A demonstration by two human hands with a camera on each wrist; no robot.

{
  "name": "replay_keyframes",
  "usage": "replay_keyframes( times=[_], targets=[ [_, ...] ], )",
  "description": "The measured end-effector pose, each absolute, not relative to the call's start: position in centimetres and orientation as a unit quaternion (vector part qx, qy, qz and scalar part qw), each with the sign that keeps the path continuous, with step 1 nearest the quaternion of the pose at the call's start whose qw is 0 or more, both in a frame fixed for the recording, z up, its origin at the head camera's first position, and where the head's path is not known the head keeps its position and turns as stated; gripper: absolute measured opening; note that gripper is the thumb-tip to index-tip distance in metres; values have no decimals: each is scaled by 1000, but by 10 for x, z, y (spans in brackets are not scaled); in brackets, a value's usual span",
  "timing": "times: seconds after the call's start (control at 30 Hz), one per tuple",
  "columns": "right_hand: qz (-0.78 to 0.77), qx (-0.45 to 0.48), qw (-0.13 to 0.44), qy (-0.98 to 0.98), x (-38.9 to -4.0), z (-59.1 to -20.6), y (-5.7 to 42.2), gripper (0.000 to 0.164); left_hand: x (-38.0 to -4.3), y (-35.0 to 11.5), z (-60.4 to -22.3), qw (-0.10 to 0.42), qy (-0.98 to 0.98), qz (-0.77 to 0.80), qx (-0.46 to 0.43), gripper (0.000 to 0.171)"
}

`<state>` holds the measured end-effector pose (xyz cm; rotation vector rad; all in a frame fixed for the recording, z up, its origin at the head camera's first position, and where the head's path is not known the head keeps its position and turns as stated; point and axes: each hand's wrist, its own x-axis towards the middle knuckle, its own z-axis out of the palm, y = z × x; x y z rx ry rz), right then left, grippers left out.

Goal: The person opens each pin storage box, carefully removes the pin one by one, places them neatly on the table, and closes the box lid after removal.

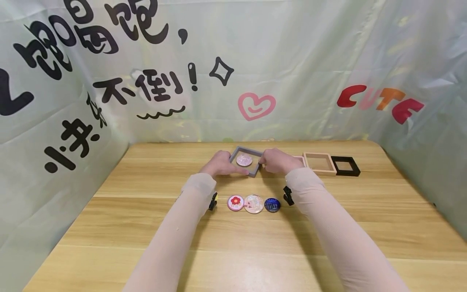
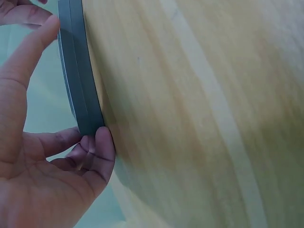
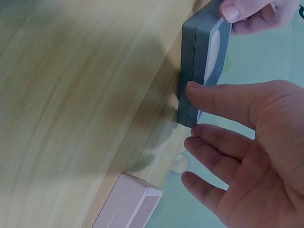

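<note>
A grey square display frame [image 1: 250, 150] with a round pale-pink badge [image 1: 244, 159] within it is between my two hands towards the back of the table. My left hand [image 1: 223, 164] grips its left side, the thumb stretched along the near edge. In the left wrist view, curled fingertips [image 2: 104, 142] hold a corner of the frame [image 2: 80, 71]. My right hand [image 1: 275, 161] pinches the right corner. Seen from the right wrist, its thumb [image 3: 209, 97] presses the frame's side, with the other fingers around the corner.
Nearer on the wooden table [image 1: 233, 251] lie a red-flower badge [image 1: 236, 202], a pale-pink badge [image 1: 253, 204] and a dark-blue badge [image 1: 272, 205] in a row. Right of my right hand, a pink frame [image 3: 126, 199], a beige frame [image 1: 321, 172] and a black frame [image 1: 347, 173] line up.
</note>
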<state>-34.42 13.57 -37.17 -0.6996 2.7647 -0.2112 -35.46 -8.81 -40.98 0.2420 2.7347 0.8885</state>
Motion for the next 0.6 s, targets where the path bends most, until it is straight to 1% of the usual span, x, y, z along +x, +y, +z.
replay_keyframes(
  times=[0.23,0.47,0.6],
  targets=[
    [-64,-251,124,958,-341,-371,132,24,-352,-88,-407,118,952,265,95,75],
    [-52,-249,109,961,-339,-370,126,23,-348,-87,-405,104,962,232,102,85],
    [-57,-252,107,960,-336,-370,126,24,-347,-83,-405,107,965,216,103,101]
  ],
)
